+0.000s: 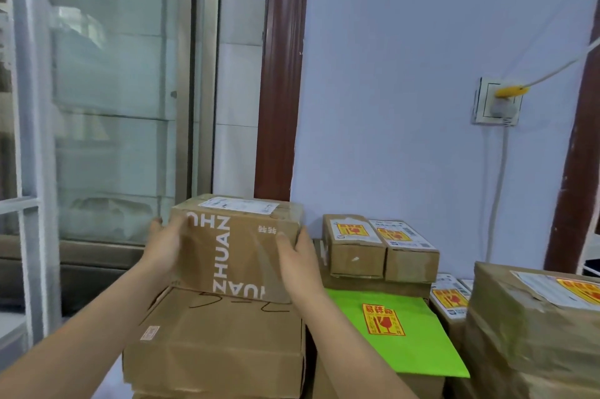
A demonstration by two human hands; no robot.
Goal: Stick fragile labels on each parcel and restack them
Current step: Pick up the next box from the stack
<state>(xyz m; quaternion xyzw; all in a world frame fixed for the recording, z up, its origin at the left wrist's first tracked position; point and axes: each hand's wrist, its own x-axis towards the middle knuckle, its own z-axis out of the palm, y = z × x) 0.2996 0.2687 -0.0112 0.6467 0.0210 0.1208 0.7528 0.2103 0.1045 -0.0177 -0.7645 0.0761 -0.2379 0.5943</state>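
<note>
A brown cardboard parcel (238,246) with white "ZHUAN" lettering and a white shipping label on top sits on a large flat brown box (214,343). My left hand (165,244) grips its left side and my right hand (300,260) grips its right side, thumb on the front face. No yellow fragile label shows on this parcel. To the right lie a green parcel (399,337), two small boxes (354,246) (410,250) and a big taped parcel (532,317), each bearing a yellow-and-red fragile label.
A glass-doored cabinet (113,99) stands at the left, with a brown door frame (282,73) beside it. The pale wall behind has a socket (496,101) with a yellow plug and a hanging cable. Another labelled small box (449,298) sits between the green and taped parcels.
</note>
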